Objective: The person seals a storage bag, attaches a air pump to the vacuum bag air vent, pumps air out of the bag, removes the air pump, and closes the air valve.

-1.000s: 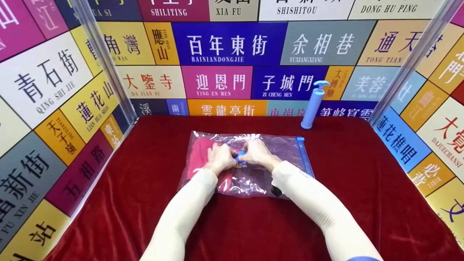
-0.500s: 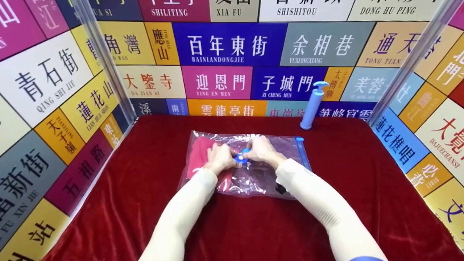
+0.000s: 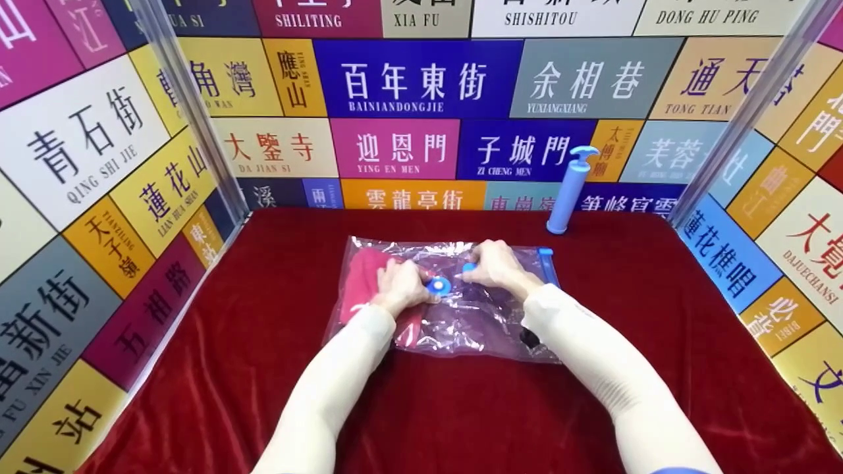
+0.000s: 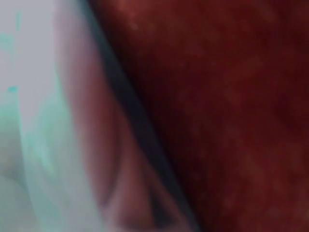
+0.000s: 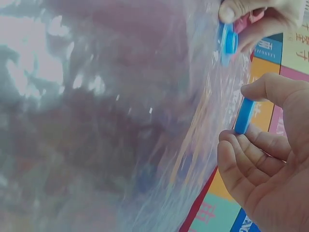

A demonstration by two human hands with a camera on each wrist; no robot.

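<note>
A clear plastic vacuum storage bag [image 3: 454,332] lies flat on the red cloth, with a folded pink cloth [image 3: 361,280] inside its left part. Near its middle sits a round blue valve [image 3: 440,286] with a pale centre. My left hand [image 3: 400,283] pinches the valve's edge, as the right wrist view shows at its top. Just to the right, my right hand [image 3: 495,264] holds a small blue valve cap [image 5: 245,116] between thumb and fingers, apart from the valve. The left wrist view is blurred and shows no fingers' work.
Behind the bag at the right stands a light blue hand pump [image 3: 568,194], upright with a slight tilt. A blue zip strip [image 3: 547,268] closes off the bag's right end. Sign-patterned walls [image 3: 421,79] border the red cloth [image 3: 474,408] at the back and sides.
The right hand has lifted the blue cap off the valve and moved right with it, so the valve's pale centre shows. The left hand has stayed in place.
</note>
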